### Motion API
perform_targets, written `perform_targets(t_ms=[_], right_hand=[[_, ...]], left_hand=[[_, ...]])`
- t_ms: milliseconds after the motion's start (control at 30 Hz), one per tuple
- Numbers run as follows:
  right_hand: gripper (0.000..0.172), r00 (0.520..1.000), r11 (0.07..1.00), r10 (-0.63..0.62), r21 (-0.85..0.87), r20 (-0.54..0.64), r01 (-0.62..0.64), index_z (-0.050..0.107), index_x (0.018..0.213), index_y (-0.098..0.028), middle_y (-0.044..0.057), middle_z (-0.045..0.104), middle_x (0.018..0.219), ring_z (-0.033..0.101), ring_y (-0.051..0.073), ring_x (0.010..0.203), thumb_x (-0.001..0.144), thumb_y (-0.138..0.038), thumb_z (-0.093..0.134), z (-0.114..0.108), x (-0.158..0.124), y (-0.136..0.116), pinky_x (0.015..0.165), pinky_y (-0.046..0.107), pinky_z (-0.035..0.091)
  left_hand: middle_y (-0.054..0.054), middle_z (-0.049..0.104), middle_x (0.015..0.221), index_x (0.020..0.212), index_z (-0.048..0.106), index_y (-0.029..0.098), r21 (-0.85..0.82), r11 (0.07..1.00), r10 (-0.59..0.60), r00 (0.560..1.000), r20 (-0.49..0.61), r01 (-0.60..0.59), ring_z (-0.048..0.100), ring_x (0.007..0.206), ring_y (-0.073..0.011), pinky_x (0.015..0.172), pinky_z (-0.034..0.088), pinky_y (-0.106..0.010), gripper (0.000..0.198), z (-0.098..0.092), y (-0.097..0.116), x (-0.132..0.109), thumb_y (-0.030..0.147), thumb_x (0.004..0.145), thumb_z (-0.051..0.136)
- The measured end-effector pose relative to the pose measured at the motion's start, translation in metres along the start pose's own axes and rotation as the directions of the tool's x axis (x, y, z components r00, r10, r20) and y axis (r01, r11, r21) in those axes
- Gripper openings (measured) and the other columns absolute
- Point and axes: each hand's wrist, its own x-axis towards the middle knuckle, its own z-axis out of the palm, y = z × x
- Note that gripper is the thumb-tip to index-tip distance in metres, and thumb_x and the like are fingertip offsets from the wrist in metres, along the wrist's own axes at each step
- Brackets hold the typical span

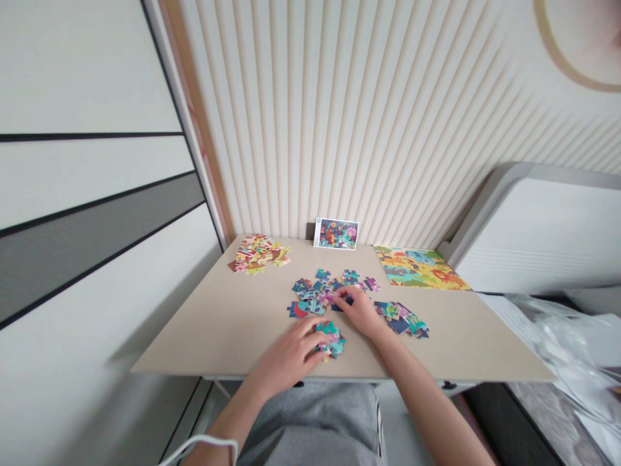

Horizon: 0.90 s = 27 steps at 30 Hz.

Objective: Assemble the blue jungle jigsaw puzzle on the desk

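Observation:
My left hand [291, 353] rests on the beige table [218, 323], fingers curled on a small joined cluster of teal puzzle pieces [330, 340]. My right hand [359, 310] reaches forward, its fingertips pinching a loose puzzle piece [334, 298] at the edge of a scattered group of blue and teal pieces [315, 294]. More loose pieces [402, 318] lie just right of my right wrist.
A pile of yellow and red pieces [259, 254] sits at the back left. A picture card [336, 233] leans on the ribbed wall. An assembled puzzle [420, 267] lies at the back right. A white unit [543, 233] and plastic wrapping [557, 323] stand to the right.

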Motion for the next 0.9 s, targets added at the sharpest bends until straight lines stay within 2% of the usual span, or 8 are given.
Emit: perform_targets(t_ms=[100, 233, 367, 467, 567, 667, 733, 900], right_hand=[[0.039, 0.996, 0.977, 0.094, 0.191, 0.000, -0.093, 0.071, 0.095, -0.018, 0.002, 0.069, 0.077, 0.059, 0.016, 0.069, 0.095, -0.055, 0.057, -0.006, -0.001, -0.003, 0.067, 0.028, 0.046], [0.048, 0.985, 0.911, 0.172, 0.376, 0.028, -0.170, 0.072, 0.100, -0.016, 0.000, 0.066, 0.070, 0.056, 0.015, 0.064, 0.087, -0.061, 0.066, -0.011, -0.001, -0.007, 0.061, 0.027, 0.044], [0.050, 0.977, 0.865, 0.157, 0.457, 0.143, -0.206, 0.075, 0.104, -0.016, 0.001, 0.070, 0.075, 0.058, 0.015, 0.065, 0.084, -0.062, 0.069, -0.014, -0.003, -0.009, 0.062, 0.027, 0.045], [0.048, 0.954, 0.886, 0.075, 0.419, 0.292, -0.198, 0.077, 0.107, -0.018, 0.003, 0.075, 0.087, 0.063, 0.017, 0.074, 0.084, -0.059, 0.069, -0.013, -0.008, -0.010, 0.069, 0.029, 0.049], [0.041, 0.963, 0.944, 0.044, 0.305, 0.266, -0.128, 0.078, 0.108, -0.020, 0.004, 0.077, 0.092, 0.065, 0.019, 0.078, 0.091, -0.054, 0.063, -0.011, -0.010, -0.008, 0.074, 0.031, 0.051], [0.036, 0.997, 0.987, 0.065, 0.143, 0.053, -0.072, 0.077, 0.106, -0.020, 0.005, 0.076, 0.092, 0.065, 0.021, 0.080, 0.097, -0.047, 0.055, -0.012, -0.007, 0.000, 0.077, 0.034, 0.051], [0.033, 0.997, 0.999, 0.044, -0.007, -0.055, -0.045, 0.077, 0.103, -0.020, 0.008, 0.075, 0.096, 0.065, 0.023, 0.089, 0.098, -0.043, 0.054, -0.015, -0.004, 0.008, 0.085, 0.037, 0.050], [0.030, 0.998, 0.955, 0.028, -0.294, -0.061, -0.044, 0.076, 0.111, -0.022, 0.011, 0.070, 0.111, 0.062, 0.026, 0.106, 0.094, -0.043, 0.062, -0.020, -0.005, 0.026, 0.099, 0.040, 0.044]], left_hand=[[-0.002, 0.052, 0.146, 0.118, 0.066, 0.030, -0.008, 1.000, 0.009, 1.000, -0.005, -0.009, 0.051, 0.135, -0.0228, 0.117, 0.042, -0.040, 0.023, 0.000, 0.001, 0.000, 0.023, 0.098, 0.058], [-0.004, 0.051, 0.148, 0.132, 0.059, 0.032, -0.018, 0.999, -0.029, 0.999, -0.046, 0.028, 0.049, 0.137, -0.0242, 0.117, 0.041, -0.042, 0.036, 0.003, -0.002, -0.002, 0.024, 0.097, 0.059], [-0.009, 0.033, 0.162, 0.159, 0.021, 0.033, -0.008, 0.994, -0.105, 0.985, -0.138, 0.105, 0.030, 0.151, -0.0280, 0.122, 0.033, -0.049, 0.082, 0.011, -0.010, -0.003, 0.027, 0.092, 0.067], [-0.011, 0.022, 0.167, 0.162, 0.006, 0.032, 0.003, 0.991, -0.133, 0.976, -0.170, 0.136, 0.022, 0.154, -0.0298, 0.123, 0.030, -0.051, 0.097, 0.015, -0.013, -0.004, 0.029, 0.090, 0.070], [-0.011, 0.031, 0.164, 0.162, 0.008, 0.033, 0.008, 0.994, -0.106, 0.982, -0.158, 0.108, 0.032, 0.150, -0.0295, 0.121, 0.034, -0.050, 0.091, 0.016, -0.015, -0.004, 0.032, 0.092, 0.067], [-0.010, 0.045, 0.155, 0.161, 0.017, 0.032, 0.009, 0.995, -0.099, 0.985, -0.144, 0.102, 0.045, 0.141, -0.0286, 0.117, 0.040, -0.048, 0.084, 0.014, -0.013, -0.003, 0.035, 0.093, 0.066], [-0.009, 0.051, 0.149, 0.157, 0.031, 0.032, 0.019, 0.996, -0.081, 0.990, -0.119, 0.084, 0.049, 0.136, -0.0278, 0.115, 0.042, -0.048, 0.071, 0.010, -0.010, -0.002, 0.033, 0.094, 0.065], [-0.005, 0.056, 0.141, 0.135, 0.060, 0.033, 0.049, 0.999, -0.010, 0.999, -0.053, 0.013, 0.052, 0.132, -0.0249, 0.114, 0.043, -0.044, 0.038, 0.001, -0.001, 0.001, 0.025, 0.098, 0.058]])
